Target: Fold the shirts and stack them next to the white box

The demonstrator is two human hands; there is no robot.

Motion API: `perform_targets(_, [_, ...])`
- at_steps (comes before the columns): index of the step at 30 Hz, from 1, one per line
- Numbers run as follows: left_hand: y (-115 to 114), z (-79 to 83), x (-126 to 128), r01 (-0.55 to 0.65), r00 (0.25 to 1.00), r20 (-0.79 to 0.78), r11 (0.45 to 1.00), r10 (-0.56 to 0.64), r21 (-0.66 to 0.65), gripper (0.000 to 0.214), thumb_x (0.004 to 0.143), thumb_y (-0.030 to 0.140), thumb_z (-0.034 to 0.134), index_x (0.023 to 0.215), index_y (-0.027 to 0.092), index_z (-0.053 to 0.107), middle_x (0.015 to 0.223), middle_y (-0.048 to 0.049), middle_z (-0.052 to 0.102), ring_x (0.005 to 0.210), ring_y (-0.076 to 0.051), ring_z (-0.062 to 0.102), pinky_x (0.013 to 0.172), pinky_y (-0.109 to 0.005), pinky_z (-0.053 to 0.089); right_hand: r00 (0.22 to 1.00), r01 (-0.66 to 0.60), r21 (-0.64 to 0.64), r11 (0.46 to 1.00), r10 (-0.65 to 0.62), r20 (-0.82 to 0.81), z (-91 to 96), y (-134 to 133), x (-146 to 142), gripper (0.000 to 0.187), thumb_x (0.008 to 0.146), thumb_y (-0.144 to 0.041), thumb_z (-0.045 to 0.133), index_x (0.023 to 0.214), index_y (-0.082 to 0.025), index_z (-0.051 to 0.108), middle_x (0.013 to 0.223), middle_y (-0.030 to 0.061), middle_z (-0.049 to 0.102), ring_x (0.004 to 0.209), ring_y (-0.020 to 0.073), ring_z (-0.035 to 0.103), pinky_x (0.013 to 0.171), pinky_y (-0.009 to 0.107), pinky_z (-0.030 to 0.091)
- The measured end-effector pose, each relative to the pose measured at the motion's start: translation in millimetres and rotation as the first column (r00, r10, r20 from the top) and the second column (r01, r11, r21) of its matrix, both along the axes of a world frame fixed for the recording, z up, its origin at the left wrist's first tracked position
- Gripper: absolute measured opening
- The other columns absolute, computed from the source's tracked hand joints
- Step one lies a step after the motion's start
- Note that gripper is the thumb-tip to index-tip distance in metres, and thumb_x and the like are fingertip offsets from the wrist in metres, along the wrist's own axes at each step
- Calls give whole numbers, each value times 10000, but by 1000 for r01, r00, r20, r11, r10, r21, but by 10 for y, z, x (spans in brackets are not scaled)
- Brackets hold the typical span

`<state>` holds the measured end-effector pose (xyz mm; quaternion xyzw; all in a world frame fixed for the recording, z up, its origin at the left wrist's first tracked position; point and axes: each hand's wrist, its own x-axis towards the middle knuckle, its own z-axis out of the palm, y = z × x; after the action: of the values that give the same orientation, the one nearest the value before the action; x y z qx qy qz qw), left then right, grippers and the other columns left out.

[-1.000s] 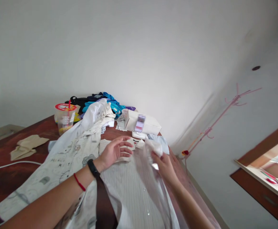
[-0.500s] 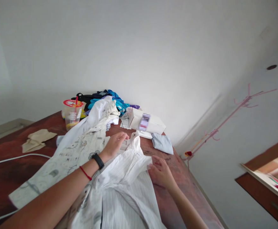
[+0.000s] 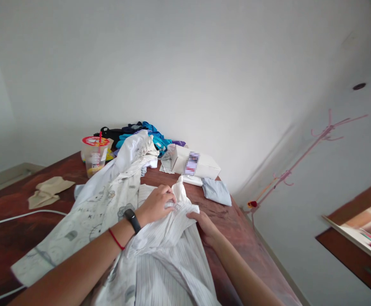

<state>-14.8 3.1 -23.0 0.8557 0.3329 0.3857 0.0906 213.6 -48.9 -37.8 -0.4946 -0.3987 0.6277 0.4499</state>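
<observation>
From the head view, the right hand pinches the far right edge of the striped shirt, which lies near on the table right of the printed garment, while the left hand rests curled on it, its grip unclear.

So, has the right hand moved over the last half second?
Yes: the right hand has moved left in view, judged against the folded grey cloth.

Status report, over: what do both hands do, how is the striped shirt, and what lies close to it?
Left hand curled on striped shirt. Right hand at its edge, grip unclear. Shirt rumpled near hands. Printed cloth close, left side.
</observation>
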Motion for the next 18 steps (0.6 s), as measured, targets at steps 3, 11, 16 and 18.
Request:
perform_targets(3, [-26,75,5,44,997,73,997,-40,-58,88,843,130,640,833,196,697,855,-34,632,864,-195,594,807,-323,472,975,214,45,976,-216,44,43,92,42,246,559,-199,679,799,-144,690,702,25,710,640,211,632,667,319,489])
perform_targets(11, [-125,104,71,519,840,531,443,-110,-731,576,811,578,710,1236,205,604,1131,-111,697,935,-242,714,705,-316,541,836,305,499,811,-479,268,406,220,32,123,654,-250,646,761,-191,635,691,0,635,681,188,532,637,290,430])
perform_targets(16, [-119,83,26,593,803,596,118,-19,-796,701,795,788,573,1244,252,621,1202,-91,691,1005,-222,687,851,-338,531,905,-140,537,832,-113,411,343,150,-472,243,828,-432,650,809,-192,617,744,-3,601,732,171,517,707,289,429])
perform_targets(18, [-116,102,24,592,800,599,112,31,-798,693,778,811,565,1099,205,667,1022,-75,712,898,-211,680,826,-351,540,947,-207,475,855,54,315,272,157,-613,318,879,-501,601,822,-188,614,753,-1,595,734,164,524,715,288,430])
